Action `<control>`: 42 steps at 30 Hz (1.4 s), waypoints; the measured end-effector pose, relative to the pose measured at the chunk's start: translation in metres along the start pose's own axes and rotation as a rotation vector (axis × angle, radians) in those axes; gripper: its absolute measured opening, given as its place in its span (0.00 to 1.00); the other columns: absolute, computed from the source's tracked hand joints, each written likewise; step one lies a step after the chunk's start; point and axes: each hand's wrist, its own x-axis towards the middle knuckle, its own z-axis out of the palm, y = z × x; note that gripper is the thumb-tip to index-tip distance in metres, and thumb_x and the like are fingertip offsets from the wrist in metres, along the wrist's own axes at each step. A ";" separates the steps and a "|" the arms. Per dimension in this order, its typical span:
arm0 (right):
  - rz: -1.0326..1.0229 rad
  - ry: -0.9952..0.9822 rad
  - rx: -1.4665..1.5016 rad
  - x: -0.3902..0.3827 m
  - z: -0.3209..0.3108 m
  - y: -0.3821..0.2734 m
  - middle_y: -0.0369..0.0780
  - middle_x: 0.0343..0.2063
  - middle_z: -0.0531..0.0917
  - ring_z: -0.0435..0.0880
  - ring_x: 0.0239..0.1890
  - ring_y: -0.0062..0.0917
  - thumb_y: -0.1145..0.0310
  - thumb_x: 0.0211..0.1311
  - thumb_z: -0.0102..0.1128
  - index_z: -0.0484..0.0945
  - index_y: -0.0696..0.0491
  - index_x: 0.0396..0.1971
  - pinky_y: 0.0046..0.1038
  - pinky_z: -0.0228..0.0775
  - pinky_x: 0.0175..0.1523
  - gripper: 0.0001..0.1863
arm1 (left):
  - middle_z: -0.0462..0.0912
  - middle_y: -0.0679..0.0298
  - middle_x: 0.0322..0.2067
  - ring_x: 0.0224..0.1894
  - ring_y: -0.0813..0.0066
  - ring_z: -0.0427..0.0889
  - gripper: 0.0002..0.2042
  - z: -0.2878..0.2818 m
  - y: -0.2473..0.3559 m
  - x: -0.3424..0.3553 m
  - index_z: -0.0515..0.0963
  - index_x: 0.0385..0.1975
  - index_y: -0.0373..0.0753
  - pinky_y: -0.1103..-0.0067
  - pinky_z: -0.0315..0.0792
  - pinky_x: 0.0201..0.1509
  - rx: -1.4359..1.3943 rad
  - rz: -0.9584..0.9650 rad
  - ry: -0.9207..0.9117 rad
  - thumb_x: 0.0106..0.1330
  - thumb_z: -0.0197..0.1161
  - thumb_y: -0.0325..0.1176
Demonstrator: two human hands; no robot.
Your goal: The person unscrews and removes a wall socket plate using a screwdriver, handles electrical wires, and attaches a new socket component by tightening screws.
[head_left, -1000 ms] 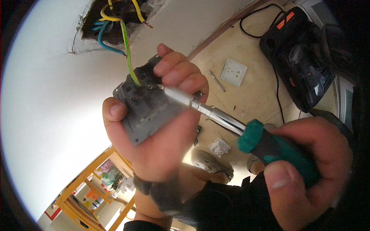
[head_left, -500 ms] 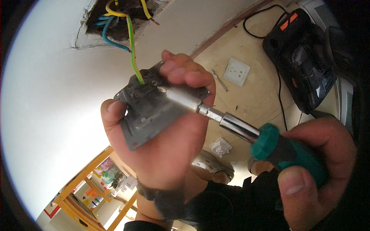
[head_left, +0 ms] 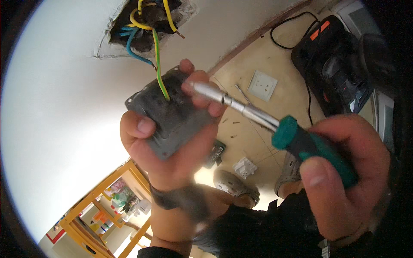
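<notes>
My left hand grips a dark grey wall socket by its edges, back side up, thumb on one side and fingers on the other. A green-and-yellow wire runs from the wall opening into the socket's back. My right hand is closed round the green and black handle of a screwdriver. Its metal shaft points up and left, with the blurred tip in front of my left fingers; whether it touches anything I cannot tell.
Blue wires and a yellow wire with a bare end hang from the wall hole. On the tiled floor lie a white socket plate, a small metal rod, screws, a bit case and a black bag.
The screwdriver tip has come away from the terminal area and sits higher, over my left fingers. The socket has tilted, showing more of its back. The wire remains in it.
</notes>
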 end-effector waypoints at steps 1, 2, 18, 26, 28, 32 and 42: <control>-0.016 0.011 0.011 0.004 -0.001 0.002 0.36 0.26 0.79 0.72 0.21 0.16 0.54 0.63 0.62 0.76 0.54 0.42 0.23 0.68 0.27 0.18 | 0.66 0.62 0.38 0.40 0.68 0.67 0.38 0.003 -0.002 0.001 0.62 0.56 0.29 0.76 0.65 0.47 0.001 0.001 -0.006 0.38 0.62 0.32; -0.035 0.006 0.030 0.009 0.001 0.000 0.36 0.27 0.79 0.72 0.21 0.16 0.55 0.64 0.61 0.76 0.55 0.42 0.24 0.68 0.27 0.18 | 0.67 0.61 0.38 0.40 0.68 0.67 0.39 0.003 -0.001 0.000 0.61 0.58 0.28 0.76 0.65 0.47 -0.106 -0.052 -0.037 0.39 0.62 0.32; 0.103 -0.290 0.858 0.119 0.070 -0.026 0.39 0.27 0.82 0.73 0.17 0.18 0.68 0.65 0.63 0.76 0.59 0.42 0.23 0.67 0.24 0.11 | 0.74 0.53 0.43 0.44 0.55 0.76 0.28 0.001 -0.013 -0.019 0.64 0.51 0.45 0.60 0.70 0.56 0.400 0.416 0.124 0.43 0.55 0.28; 0.135 -0.328 1.095 0.121 0.090 -0.035 0.42 0.35 0.85 0.72 0.17 0.18 0.67 0.68 0.62 0.77 0.59 0.42 0.24 0.65 0.22 0.11 | 0.62 0.57 0.49 0.43 0.68 0.73 0.34 -0.015 -0.009 -0.019 0.53 0.55 0.47 0.75 0.73 0.42 1.062 0.701 0.040 0.48 0.51 0.11; 0.176 -0.343 1.042 0.121 0.093 -0.040 0.40 0.32 0.84 0.73 0.18 0.18 0.66 0.68 0.61 0.78 0.58 0.40 0.25 0.65 0.23 0.10 | 0.62 0.57 0.49 0.43 0.68 0.73 0.34 -0.019 -0.007 -0.017 0.53 0.55 0.47 0.74 0.73 0.42 1.154 0.758 -0.016 0.47 0.53 0.10; 0.160 -0.401 1.012 0.128 0.094 -0.036 0.38 0.30 0.83 0.73 0.18 0.19 0.65 0.70 0.60 0.79 0.56 0.39 0.25 0.65 0.23 0.10 | 0.64 0.55 0.47 0.46 0.64 0.71 0.33 -0.014 0.009 -0.016 0.59 0.51 0.44 0.73 0.74 0.45 1.661 1.097 -0.009 0.45 0.60 0.10; 0.095 -0.527 1.221 0.130 0.100 -0.032 0.37 0.28 0.81 0.74 0.19 0.18 0.62 0.71 0.58 0.78 0.54 0.37 0.24 0.64 0.23 0.11 | 0.66 0.56 0.44 0.41 0.63 0.78 0.31 -0.026 0.014 -0.017 0.58 0.48 0.45 0.72 0.77 0.45 1.379 0.864 0.043 0.44 0.59 0.12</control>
